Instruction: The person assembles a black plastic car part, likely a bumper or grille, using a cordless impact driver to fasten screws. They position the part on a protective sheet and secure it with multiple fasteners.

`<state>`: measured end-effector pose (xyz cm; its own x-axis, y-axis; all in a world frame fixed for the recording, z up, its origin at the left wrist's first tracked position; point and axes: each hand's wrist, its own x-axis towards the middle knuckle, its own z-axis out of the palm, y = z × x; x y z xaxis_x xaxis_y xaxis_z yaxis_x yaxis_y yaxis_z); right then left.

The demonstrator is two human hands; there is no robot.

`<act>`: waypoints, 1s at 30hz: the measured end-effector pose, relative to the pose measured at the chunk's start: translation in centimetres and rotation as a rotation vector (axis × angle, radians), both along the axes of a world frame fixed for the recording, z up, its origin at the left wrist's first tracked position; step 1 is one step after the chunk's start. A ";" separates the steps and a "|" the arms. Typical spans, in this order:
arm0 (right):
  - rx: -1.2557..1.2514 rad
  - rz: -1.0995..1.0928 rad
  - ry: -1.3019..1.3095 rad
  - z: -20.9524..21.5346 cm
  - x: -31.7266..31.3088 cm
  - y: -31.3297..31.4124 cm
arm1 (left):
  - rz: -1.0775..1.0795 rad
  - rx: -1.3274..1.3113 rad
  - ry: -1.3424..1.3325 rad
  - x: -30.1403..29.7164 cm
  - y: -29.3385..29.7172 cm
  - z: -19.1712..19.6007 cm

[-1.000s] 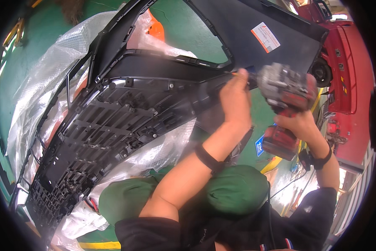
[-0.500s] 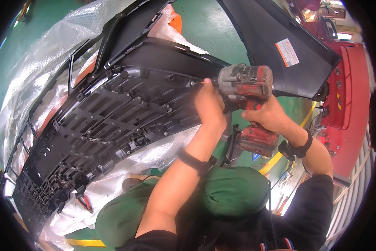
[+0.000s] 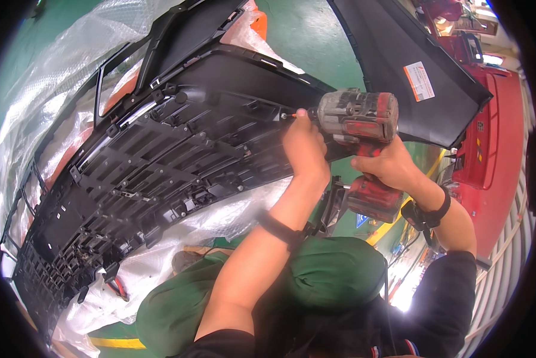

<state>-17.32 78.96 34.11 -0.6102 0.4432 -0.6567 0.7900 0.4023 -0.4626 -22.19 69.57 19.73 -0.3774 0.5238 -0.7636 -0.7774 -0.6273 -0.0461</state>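
Observation:
My right hand [image 3: 390,164] is wrapped round the handle of a scuffed red and grey cordless impact driver [image 3: 357,113], held level with its nose to the left. My left hand [image 3: 303,143] is closed at that nose, thumb and fingers about the thin driver bit [image 3: 291,115]; part of the bit is hidden by them. The orange-tinted bit points at a small screw head [image 3: 283,116] near the upper right edge of a black plastic car bumper grille [image 3: 154,155]. Whether bit and screw touch is too small to tell.
Bubble wrap [image 3: 71,71] lies under and beside the grille. A black panel [image 3: 393,59] with a white and orange label extends at the upper right. Beyond it stands a red car body part [image 3: 494,149]. Yellow lines [image 3: 119,343] mark the green floor. My green-trousered knees are below.
The whole scene has shifted slightly to the right in the view, hands and driver with it. Both hands keep the same hold, with the bit still at the screw.

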 end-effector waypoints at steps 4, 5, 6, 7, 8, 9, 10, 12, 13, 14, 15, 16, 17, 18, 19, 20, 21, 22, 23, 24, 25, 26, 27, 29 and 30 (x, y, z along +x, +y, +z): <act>0.001 -0.006 -0.026 0.3 -0.2 -0.1 | 0.007 0.027 0.005 0.1 0.1 -0.4; -0.003 -0.007 -0.022 0.3 -0.2 -0.1 | 0.010 0.021 -0.001 0.1 0.1 -0.3; 0.037 0.055 0.011 0.2 -0.2 0.0 | 0.011 0.017 -0.005 0.1 0.1 -0.3; 0.076 0.118 0.043 0.0 -0.1 0.1 | 0.012 0.013 -0.009 0.1 0.1 -0.2; 0.116 0.179 0.075 -0.2 0.0 0.2 | 0.008 0.021 -0.006 0.3 0.2 -0.4; 0.152 0.263 0.102 -0.3 0.0 0.4 | 0.007 0.026 -0.004 0.4 0.1 -0.7; 0.188 0.347 0.130 -0.4 0.0 0.6 | 0.006 0.031 -0.002 0.6 0.1 -0.8; 0.213 0.423 0.101 -0.3 -0.5 0.6 | 0.006 -0.017 -0.083 0.6 0.2 -0.1; 0.203 0.414 0.045 -0.1 -1.1 0.5 | 0.007 -0.041 -0.124 0.6 0.3 0.2; 0.193 0.406 -0.010 0.0 -1.6 0.5 | 0.010 -0.042 -0.113 0.9 0.5 -0.1; 0.210 0.424 -0.012 -0.1 -1.8 0.7 | -0.001 -0.041 -0.110 1.0 0.5 -0.1; 0.227 0.443 -0.015 -0.3 -1.9 1.0 | -0.012 -0.040 -0.107 1.0 0.6 -0.1; 0.245 0.460 -0.017 -0.3 -1.9 1.0 | -0.024 -0.039 -0.104 1.1 0.6 -0.1; 0.176 0.333 -0.067 -0.1 -2.4 0.5 | -0.034 -0.018 -0.072 1.0 0.4 -0.3; 0.109 0.205 -0.116 0.3 -3.3 -0.6 | -0.044 0.003 -0.040 1.0 0.3 -0.5; 0.041 0.076 -0.164 0.5 -3.8 -1.2 | -0.054 0.024 -0.008 0.9 0.2 -0.6; 0.023 0.000 -0.207 0.6 -4.0 -1.3 | -0.066 0.021 0.012 1.1 0.1 -0.8; 0.006 -0.077 -0.250 0.6 -4.3 -1.4 | -0.078 0.018 0.032 1.5 0.1 -0.9; -0.012 -0.154 -0.292 0.7 -4.5 -1.5 | -0.090 0.014 0.052 1.7 0.1 -1.1; -0.022 -0.158 -0.289 0.8 -4.6 -1.4 | -0.105 -0.009 0.048 1.8 0.0 -1.4; -0.033 -0.162 -0.287 0.9 -4.7 -1.2 | -0.121 -0.033 0.043 1.9 -0.1 -1.7; -0.044 -0.166 -0.284 1.0 -4.7 -1.1 | -0.136 -0.056 0.038 2.0 -0.1 -2.1; -0.029 -0.102 -0.271 1.1 -4.6 -1.0 | -0.122 -0.112 0.097 2.2 0.0 -2.9; 0.001 0.025 -0.243 1.4 -4.5 -1.2 | -0.090 -0.225 0.197 2.7 0.2 -4.3; 0.002 0.043 -0.225 1.5 -4.4 -1.3 | -0.080 -0.283 0.237 2.7 0.3 -4.3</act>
<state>-21.74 77.62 35.60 -0.4668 0.4213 -0.7776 0.8554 0.4384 -0.2760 -19.47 69.85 15.40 -0.5278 0.3399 -0.7784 -0.7926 -0.5265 0.3075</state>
